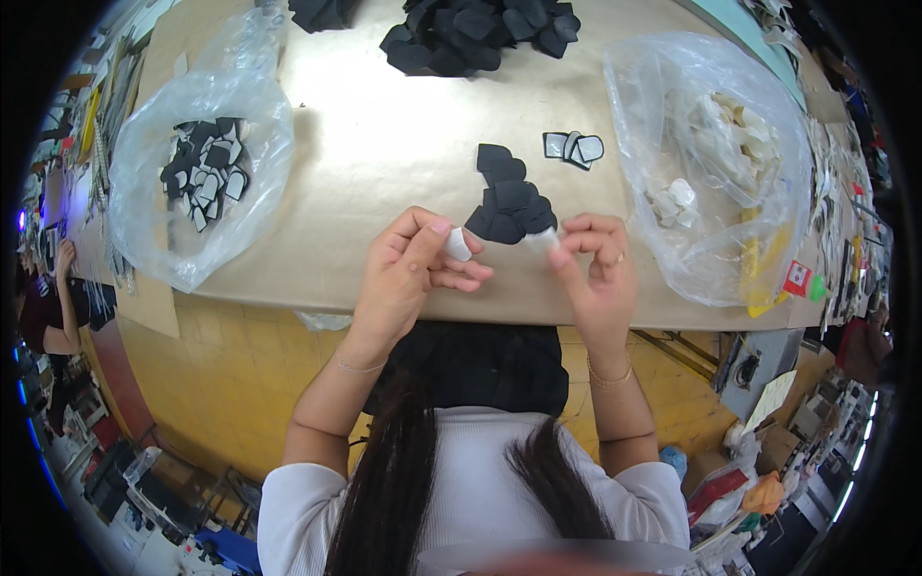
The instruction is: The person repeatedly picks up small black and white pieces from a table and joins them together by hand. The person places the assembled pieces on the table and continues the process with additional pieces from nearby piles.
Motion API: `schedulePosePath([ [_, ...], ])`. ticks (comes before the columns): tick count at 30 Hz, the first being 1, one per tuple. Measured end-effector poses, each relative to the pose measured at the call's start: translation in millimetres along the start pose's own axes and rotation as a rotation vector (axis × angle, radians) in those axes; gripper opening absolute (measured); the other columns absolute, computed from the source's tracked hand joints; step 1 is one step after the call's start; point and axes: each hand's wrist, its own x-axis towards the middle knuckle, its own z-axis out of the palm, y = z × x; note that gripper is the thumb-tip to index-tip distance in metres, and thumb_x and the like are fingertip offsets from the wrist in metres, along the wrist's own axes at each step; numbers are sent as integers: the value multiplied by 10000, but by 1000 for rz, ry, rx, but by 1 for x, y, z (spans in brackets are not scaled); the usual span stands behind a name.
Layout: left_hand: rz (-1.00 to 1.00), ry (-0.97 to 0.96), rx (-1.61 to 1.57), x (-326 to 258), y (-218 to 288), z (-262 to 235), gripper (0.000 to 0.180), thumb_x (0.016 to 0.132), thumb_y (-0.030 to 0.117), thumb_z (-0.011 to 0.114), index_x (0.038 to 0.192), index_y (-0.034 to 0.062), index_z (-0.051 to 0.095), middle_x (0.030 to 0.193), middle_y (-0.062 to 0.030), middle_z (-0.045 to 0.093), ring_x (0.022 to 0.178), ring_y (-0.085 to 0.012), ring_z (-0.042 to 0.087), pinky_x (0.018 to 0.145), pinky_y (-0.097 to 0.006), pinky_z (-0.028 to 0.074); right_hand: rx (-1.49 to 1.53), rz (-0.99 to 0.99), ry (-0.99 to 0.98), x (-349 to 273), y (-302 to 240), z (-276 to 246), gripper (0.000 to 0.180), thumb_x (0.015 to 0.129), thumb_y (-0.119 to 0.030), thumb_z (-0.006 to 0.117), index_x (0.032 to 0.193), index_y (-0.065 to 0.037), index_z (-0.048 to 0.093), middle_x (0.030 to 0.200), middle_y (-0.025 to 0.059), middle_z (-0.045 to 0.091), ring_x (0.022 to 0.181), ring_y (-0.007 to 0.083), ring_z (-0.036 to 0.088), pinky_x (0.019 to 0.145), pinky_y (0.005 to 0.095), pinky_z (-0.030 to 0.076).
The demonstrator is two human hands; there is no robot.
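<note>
**Single head-worn fisheye, steep look-down over table edge**

One view only. Camera sits on the person's head, facing down and forward onto the tan worktable. Near: the person's own hair and white top fill the lower edge below the table, forearms rise from there to the table's near edge. Far edge of the table bends along the top rim. Floor and workshop clutter curve around both sides of the table.

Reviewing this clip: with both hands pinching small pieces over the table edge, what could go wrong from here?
1. The white piece in the left hand and the one in the right hand are held near the table edge; a slip could drop them.
2. A forearm might scatter the black pieces lying close by.
</note>
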Motion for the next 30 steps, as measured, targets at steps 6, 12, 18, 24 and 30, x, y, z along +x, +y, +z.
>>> schedulePosePath([
  [6, -59, -35, -37, 2, -3, -5, 174, 1043, 185, 580, 1036, 11, 583, 995, -156, 702, 875, -260, 749, 714, -316, 637, -58, 202, -106, 29, 19, -11, 123, 865, -109, 773, 896, -13, 705, 1058, 75, 621, 963, 204, 614, 833, 309, 490],
  [12, 212, -5, 543, 1, -5, 5, 94, 954, 53, 671, 1024, -9, 667, 1060, -142, 708, 889, -254, 729, 722, -317, 600, -274, 45, -409, 79, 18, -13, 148, 847, -154, 773, 840, -23, 705, 1031, 63, 592, 941, 233, 582, 819, 340, 460],
  [18, 828, -151, 1342, 9, -11, 6, 131, 832, 52, 750, 937, 29, 674, 1194, -103, 667, 1079, -302, 645, 901, -399, 506, -467, -39, -530, 99, 13, -2, 175, 832, -213, 773, 788, -55, 711, 1015, 48, 586, 1017, 258, 536, 926, 410, 363],
  [24, 852, -206, 1457, 12, -20, 5, 164, 803, 93, 772, 912, 57, 655, 1313, -93, 611, 1177, -306, 586, 953, -450, 456, -529, -37, -606, 104, 9, 0, 166, 835, -218, 766, 778, -68, 722, 1008, 36, 574, 1024, 255, 524, 933, 432, 345],
  [30, 832, -210, 1517, 12, -22, 6, 157, 807, 115, 773, 893, 63, 652, 1354, -91, 596, 1204, -302, 565, 967, -448, 434, -573, -71, -646, 110, 8, 2, 178, 843, -221, 754, 796, -57, 705, 986, 36, 564, 992, 257, 524, 897, 422, 353],
])
